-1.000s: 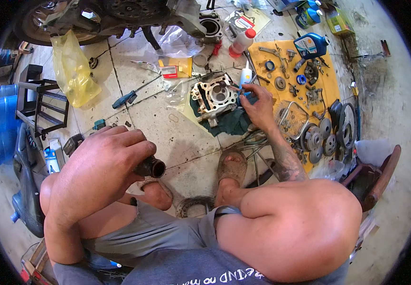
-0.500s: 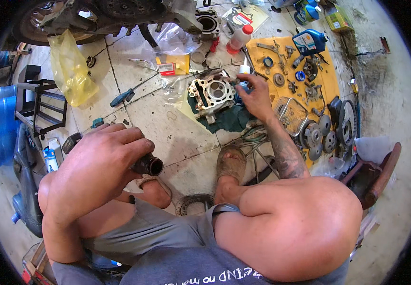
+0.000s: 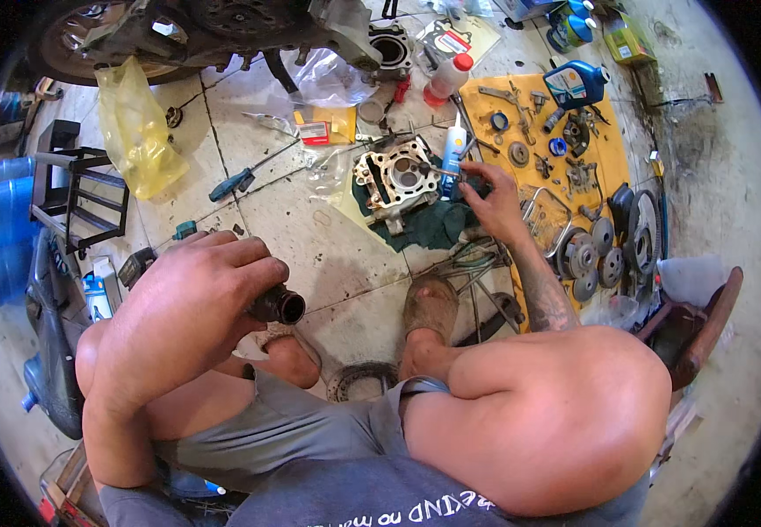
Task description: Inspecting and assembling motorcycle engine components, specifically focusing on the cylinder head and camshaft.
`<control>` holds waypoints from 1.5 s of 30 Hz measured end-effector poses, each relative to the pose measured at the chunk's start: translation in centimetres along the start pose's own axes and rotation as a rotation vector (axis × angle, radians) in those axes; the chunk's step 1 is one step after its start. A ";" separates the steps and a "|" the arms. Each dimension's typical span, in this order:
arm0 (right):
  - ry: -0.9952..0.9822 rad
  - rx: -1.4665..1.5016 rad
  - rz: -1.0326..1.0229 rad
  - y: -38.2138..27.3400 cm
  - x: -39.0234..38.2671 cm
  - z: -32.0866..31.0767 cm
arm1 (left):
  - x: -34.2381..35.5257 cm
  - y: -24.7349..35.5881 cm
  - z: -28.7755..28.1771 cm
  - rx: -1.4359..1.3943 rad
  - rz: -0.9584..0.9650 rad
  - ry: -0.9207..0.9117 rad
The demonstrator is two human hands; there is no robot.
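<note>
My left hand, at left, is closed around a dark cylindrical thing with a round hollow end; its rest is hidden by the hand. Beyond my feet, a metal cylinder head lies on a dark green cloth. My right hand is beside it, thumb and fingers pinching the thin stem of what looks like an engine valve. The valve's dark round end is over the cylinder head's right side. A blue and white tube is just behind the fingers.
Several gears and small metal parts lie on a yellow sheet at right. A red-capped bottle and an engine cylinder are at the back. A blue screwdriver and a yellow bag lie left of centre.
My right hand has drawn slightly right and down, and the stem in its fingers now shows clearly. More of the blue and white tube is visible. My left hand keeps its grip.
</note>
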State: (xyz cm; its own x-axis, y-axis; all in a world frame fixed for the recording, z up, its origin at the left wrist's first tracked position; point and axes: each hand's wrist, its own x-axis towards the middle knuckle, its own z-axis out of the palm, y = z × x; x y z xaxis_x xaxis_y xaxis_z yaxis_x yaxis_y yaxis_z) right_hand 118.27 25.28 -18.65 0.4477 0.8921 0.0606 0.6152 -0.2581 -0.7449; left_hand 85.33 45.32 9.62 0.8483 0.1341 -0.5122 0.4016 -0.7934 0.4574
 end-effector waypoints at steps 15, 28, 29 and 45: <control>-0.056 0.013 0.071 -0.2 -1.1 -0.8 | -0.3 -0.1 0.2 0.003 -0.001 -0.031; -0.031 -0.103 -0.102 0.3 0.0 -1.3 | -0.2 0.5 0.0 -0.001 -0.050 -0.015; -0.076 -0.088 -0.033 0.0 -0.8 -2.2 | -0.4 0.3 0.1 -0.001 -0.049 -0.015; -0.059 -0.032 0.116 -2.0 -4.2 -1.0 | -0.4 0.3 -0.2 0.004 0.013 0.032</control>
State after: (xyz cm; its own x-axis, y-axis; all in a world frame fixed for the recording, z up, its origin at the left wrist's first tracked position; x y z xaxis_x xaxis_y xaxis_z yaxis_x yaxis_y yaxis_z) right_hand 115.83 21.69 -16.80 0.4786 0.8756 -0.0652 0.5820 -0.3719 -0.7232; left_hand 85.21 45.18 10.09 0.8641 0.1428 -0.4827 0.3892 -0.7975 0.4609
